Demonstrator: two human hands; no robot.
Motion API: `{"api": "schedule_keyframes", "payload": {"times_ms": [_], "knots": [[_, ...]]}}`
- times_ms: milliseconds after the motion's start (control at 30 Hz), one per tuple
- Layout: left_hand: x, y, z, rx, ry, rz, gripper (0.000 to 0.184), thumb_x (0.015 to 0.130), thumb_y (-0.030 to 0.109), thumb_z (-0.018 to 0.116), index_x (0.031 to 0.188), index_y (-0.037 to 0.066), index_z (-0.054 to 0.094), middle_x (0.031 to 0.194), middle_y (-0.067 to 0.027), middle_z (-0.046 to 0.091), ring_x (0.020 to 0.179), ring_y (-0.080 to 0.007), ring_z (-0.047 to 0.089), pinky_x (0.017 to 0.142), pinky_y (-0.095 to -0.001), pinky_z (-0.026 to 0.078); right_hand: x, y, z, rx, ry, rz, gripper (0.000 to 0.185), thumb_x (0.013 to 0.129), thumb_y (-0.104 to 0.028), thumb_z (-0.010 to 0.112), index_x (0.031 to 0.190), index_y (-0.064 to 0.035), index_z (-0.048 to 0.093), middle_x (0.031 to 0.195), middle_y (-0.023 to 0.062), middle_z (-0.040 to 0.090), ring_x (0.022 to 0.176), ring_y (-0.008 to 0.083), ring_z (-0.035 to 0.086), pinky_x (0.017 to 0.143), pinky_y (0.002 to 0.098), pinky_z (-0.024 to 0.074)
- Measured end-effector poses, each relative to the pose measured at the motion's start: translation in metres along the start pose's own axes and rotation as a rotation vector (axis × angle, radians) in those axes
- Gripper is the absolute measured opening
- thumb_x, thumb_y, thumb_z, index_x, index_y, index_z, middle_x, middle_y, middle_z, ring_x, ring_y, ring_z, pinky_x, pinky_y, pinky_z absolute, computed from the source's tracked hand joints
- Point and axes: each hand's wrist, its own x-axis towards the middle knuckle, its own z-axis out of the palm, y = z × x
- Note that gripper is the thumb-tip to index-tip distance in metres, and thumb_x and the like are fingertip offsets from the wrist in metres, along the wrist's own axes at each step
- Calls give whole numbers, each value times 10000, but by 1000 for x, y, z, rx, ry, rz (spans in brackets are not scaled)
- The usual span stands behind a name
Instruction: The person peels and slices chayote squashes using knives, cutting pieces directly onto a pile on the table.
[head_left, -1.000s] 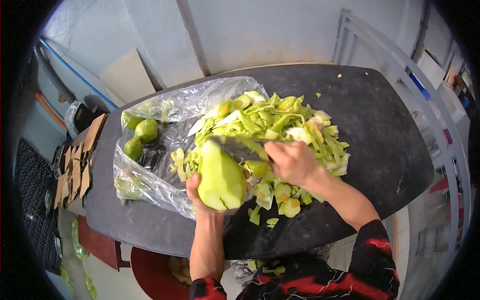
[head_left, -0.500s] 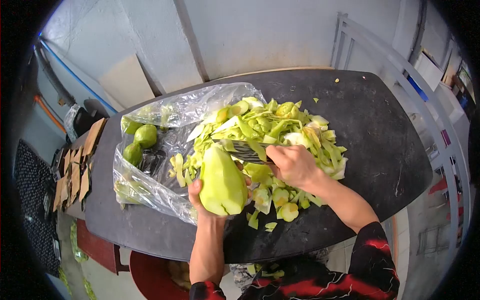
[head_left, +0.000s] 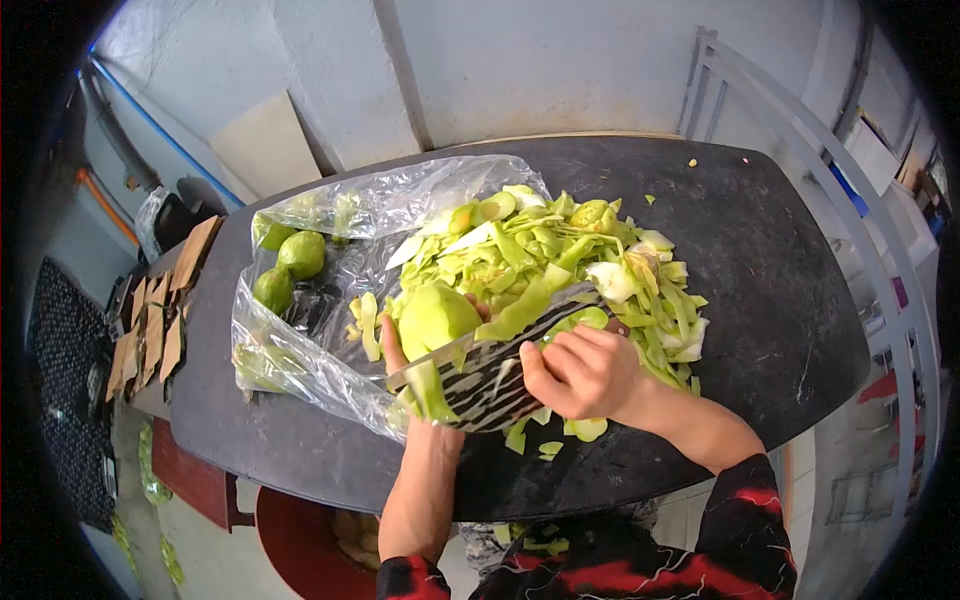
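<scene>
My left hand (head_left: pixel 394 347) is wrapped round a peeled, pale green chayote (head_left: pixel 436 318), mostly hidden behind the blade, with the thumb showing at its side. My right hand (head_left: pixel 588 372) is closed on a wide knife (head_left: pixel 490 375) with a dark wavy pattern on its blade. The blade lies slanted across the near side of the chayote, and strips of green peel cling to it. Whether its edge is cutting in, I cannot tell. A heap of green peelings (head_left: pixel 535 240) is spread just beyond both hands.
A clear plastic bag (head_left: pixel 335 385) lies at the left of the black table (head_left: pixel 760 300), with several unpeeled chayotes (head_left: pixel 302 254) in it. Below the table edge stands a red tub (head_left: pixel 290 540) with pale pieces inside. A grey metal railing (head_left: pixel 800 110) rises at the right.
The knife has come down and toward me, turning its broad side up across the chayote. The chayote has tilted away, its rounded end no longer facing me. The view has shifted slightly.
</scene>
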Motion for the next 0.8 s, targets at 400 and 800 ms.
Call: {"api": "schedule_keyframes", "payload": {"times_ms": [400, 800], "knots": [[-4, -8, -4, -42, -57, -9, 706, 903, 625, 519, 1271, 22, 545, 1147, -226, 641, 1023, -332, 644, 919, -454, 531, 0, -16, 6, -14, 20, -22, 161, 801, -13, 623, 952, 32, 590, 616, 5, 464, 503, 124, 474, 435, 247, 382], [-2, 0, 3, 77, 114, 156, 641, 884, 567, 581, 1290, 71, 563, 1232, -114, 633, 1140, -302, 598, 1022, -465, 456, -6, 4, 13, 91, -59, 220, 110, 791, -69, 620, 896, -36, 620, 618, -13, 517, 537, 141, 596, 495, 271, 490]]}}
